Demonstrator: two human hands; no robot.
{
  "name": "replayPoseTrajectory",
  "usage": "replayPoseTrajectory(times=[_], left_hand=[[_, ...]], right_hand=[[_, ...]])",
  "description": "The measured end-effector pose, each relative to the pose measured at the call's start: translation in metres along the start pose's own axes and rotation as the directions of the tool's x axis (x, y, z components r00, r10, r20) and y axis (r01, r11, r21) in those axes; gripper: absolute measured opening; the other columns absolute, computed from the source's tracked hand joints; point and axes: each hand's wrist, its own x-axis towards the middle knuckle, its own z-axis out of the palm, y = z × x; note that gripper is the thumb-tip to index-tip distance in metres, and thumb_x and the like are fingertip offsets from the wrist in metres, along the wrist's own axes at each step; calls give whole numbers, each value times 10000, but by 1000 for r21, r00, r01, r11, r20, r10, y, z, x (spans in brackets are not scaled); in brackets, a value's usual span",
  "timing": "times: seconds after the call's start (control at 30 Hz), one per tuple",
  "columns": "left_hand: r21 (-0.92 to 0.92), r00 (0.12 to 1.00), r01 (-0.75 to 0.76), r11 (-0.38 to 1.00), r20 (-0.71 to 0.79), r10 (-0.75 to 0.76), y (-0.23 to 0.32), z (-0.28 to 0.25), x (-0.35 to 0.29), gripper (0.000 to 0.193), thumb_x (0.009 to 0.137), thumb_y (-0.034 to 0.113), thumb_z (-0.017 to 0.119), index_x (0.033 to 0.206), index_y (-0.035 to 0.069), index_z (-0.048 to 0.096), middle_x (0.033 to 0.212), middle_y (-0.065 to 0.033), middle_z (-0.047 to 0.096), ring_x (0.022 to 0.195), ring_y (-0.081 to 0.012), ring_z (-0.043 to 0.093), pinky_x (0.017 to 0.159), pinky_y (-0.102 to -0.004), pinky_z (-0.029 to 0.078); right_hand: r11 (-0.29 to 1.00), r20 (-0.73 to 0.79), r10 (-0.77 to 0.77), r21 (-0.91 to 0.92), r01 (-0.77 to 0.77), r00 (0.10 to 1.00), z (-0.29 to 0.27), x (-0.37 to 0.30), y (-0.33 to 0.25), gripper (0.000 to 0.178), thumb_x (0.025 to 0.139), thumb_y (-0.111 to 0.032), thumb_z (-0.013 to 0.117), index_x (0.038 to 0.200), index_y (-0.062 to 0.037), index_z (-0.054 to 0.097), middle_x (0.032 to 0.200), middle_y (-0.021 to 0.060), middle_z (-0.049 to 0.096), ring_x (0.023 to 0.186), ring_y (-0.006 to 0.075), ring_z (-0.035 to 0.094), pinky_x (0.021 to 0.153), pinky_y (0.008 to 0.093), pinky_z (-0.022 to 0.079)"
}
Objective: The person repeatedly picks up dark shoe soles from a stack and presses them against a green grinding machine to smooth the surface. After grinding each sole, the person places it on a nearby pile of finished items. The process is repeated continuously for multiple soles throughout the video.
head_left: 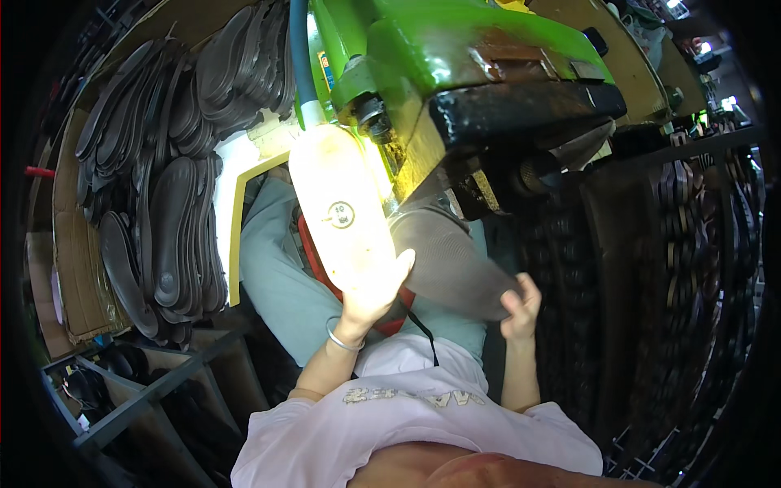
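Observation:
A dark grey-brown shoe sole [455, 262] with a finely ribbed surface slants below the green machine [488, 57], its upper end close under the machine's head. At the sole's lower right end, my right hand [522, 307] pinches the edge between thumb and fingers. My left hand [373, 286] is at the sole's left edge, thumb upright beside it. Its fingers are lost in glare and behind the bright oblong lamp [338, 203], so whether they grip the sole does not show.
Stacked dark soles [175, 228] fill a cardboard box [77, 268] on the left. A metal-framed rack [154, 390] stands at the lower left. Rows of dark pieces [683, 268] line the right side. The lamp's blue-grey arm [301, 61] comes down from the top.

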Motion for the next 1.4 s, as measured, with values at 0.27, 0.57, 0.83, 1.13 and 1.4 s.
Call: replayPoseTrajectory(times=[0.27,0.57,0.83,1.13,1.4], left_hand=[[-88,998,55,995,31,-52,3,-2,24,303,772,12,706,1054,-37,603,955,-69,643,865,-122,596,790,-258,480],[-412,994,94,906,-3,-105,16,-64,23,274,786,13,676,1038,-67,608,953,-87,660,885,-143,631,801,-267,499],[-449,964,218,867,-41,-264,-8,-127,-6,253,791,-6,670,1026,-56,592,940,-88,655,842,-118,613,794,-247,483],[-327,906,419,847,97,-411,-38,-105,-74,133,806,-6,691,910,-47,621,876,-77,666,796,-99,611,727,-248,494],[57,991,-73,996,-108,78,0,-40,-12,189,741,-28,687,922,-54,643,824,-150,669,717,-222,668,662,-286,517]], right_hand=[[966,-33,-239,-114,234,971,46,113,-66,296,842,-135,638,1059,49,560,963,86,607,879,149,581,798,262,456],[980,304,-87,-142,136,949,93,138,-64,264,834,-144,627,1045,-2,558,786,42,599,473,47,499,313,168,306],[998,496,-35,-19,52,868,139,99,-39,225,808,-52,674,1006,9,585,833,71,621,531,86,568,353,194,425],[908,512,-51,-333,253,857,156,96,-28,279,746,-128,777,953,2,643,815,43,659,686,101,600,606,238,481],[931,397,-257,-143,336,881,79,126,-50,177,870,-135,659,941,6,578,807,49,616,642,85,548,535,213,442]])
